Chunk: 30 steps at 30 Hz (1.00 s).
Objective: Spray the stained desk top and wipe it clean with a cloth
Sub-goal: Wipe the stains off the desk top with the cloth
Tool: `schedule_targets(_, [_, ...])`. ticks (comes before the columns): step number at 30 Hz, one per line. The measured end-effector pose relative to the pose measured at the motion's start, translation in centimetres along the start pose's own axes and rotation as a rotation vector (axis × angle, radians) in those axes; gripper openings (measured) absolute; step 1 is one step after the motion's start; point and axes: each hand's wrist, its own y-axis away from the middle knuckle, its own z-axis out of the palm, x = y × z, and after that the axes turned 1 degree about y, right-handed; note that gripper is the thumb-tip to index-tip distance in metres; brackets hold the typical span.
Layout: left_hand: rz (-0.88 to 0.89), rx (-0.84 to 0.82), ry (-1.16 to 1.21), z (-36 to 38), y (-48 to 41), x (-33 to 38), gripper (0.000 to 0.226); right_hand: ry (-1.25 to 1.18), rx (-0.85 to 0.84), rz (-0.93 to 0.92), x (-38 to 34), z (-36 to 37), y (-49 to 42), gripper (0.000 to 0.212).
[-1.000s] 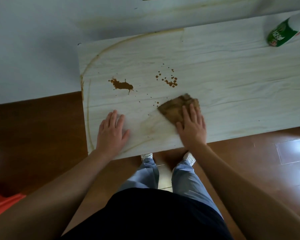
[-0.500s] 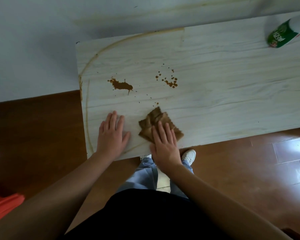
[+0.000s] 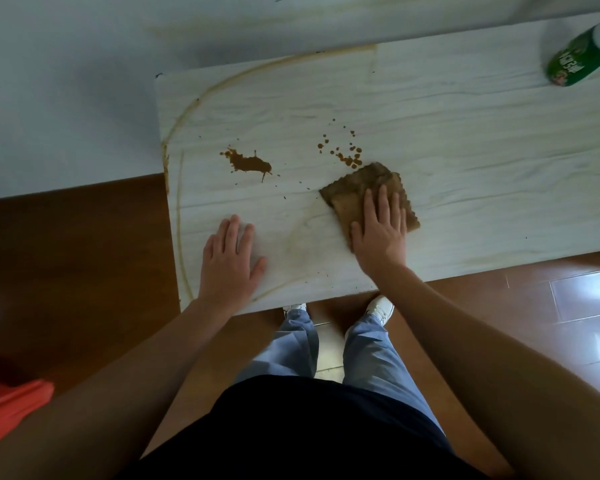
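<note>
Right hand [image 3: 378, 230] flat on the brown cloth [image 3: 354, 188], fingers straight, grip released, pressing it to the counter [image 3: 465, 168] hard by the spatter of brown drops [image 3: 343, 152] (the big splotch [image 3: 248, 163] to the left looks untouched). Left hand [image 3: 227, 258] lies open, palm down, bracing near the front edge. I'd bear down evenly and sweep through those drops; that scallop-edged cloth looks rumpled and browned.

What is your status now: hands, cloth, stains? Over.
Right hand flat on brown cloth, pressing it to desk top. Left hand flat beside it, open. Large stain and spatter not yet wiped. Spray bottle far right, clear.
</note>
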Motion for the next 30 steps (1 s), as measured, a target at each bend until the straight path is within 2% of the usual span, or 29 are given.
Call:
schedule_targets(7, [-0.007,-0.023,0.042,-0.1,0.0,-0.1,0.072,0.065,-0.089,-0.299,-5.2,3.7,7.3,0.070])
schedule_targets(12, [0.012,-0.019,0.036,-0.1,0.1,-0.3,0.071,0.101,-0.145,-0.447,-2.8,3.4,7.1,0.068])
schedule_targets(14, [0.010,-0.010,0.038,0.0,0.0,-0.5,0.071,0.084,-0.109,-0.385,-1.4,2.3,4.9,0.068])
schedule_targets(17, [0.005,0.008,0.031,0.2,0.0,-0.3,0.069,0.041,-0.009,-0.194,0.4,0.0,1.1,0.067])
schedule_targets(20, [-0.009,-0.023,0.034,0.4,0.0,-0.2,0.070,-0.015,0.014,-0.024,0.9,-1.4,-1.9,0.066])
schedule_targets(23, [0.002,-0.022,0.031,0.4,0.1,-0.4,0.071,-0.026,0.032,0.004,-1.0,-0.6,-2.0,0.065])
schedule_targets(30, [0.006,-0.002,0.065,0.4,0.2,-0.4,0.071,0.103,-0.089,-0.420,-5.3,3.9,7.1,0.070])
